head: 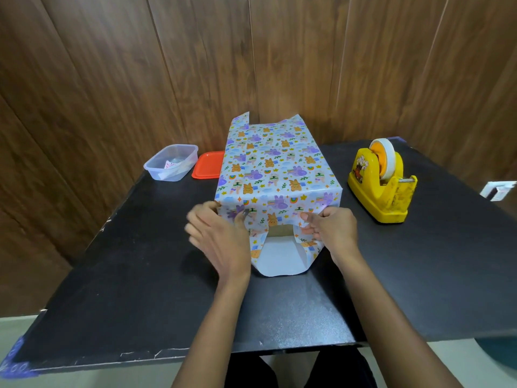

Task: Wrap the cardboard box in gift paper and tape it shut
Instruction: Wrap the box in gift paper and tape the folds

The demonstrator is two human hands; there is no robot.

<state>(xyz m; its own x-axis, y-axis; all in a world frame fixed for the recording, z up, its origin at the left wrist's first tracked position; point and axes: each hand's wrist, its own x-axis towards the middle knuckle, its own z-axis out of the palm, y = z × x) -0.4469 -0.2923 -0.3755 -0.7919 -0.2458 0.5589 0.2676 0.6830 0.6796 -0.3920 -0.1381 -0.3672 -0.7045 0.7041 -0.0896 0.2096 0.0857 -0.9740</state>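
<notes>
The cardboard box (pixel 280 230) stands in the middle of the black table, covered in gift paper (pixel 275 166) printed with bunnies and rainbows. Only a small brown patch of box shows at the near end, between the folded side flaps. The white underside of the bottom flap (pixel 277 259) lies on the table toward me. My left hand (pixel 216 233) presses the left side flap against the near end, thumb on the paper. My right hand (pixel 328 229) pinches the right side flap at the near right corner. At the far end the paper stands up unfolded.
A yellow tape dispenser (pixel 382 182) with a roll of tape sits right of the box. A clear plastic tub (pixel 170 162) and an orange lid (pixel 208 165) lie at the back left. A wooden wall stands behind the table (pixel 140 275).
</notes>
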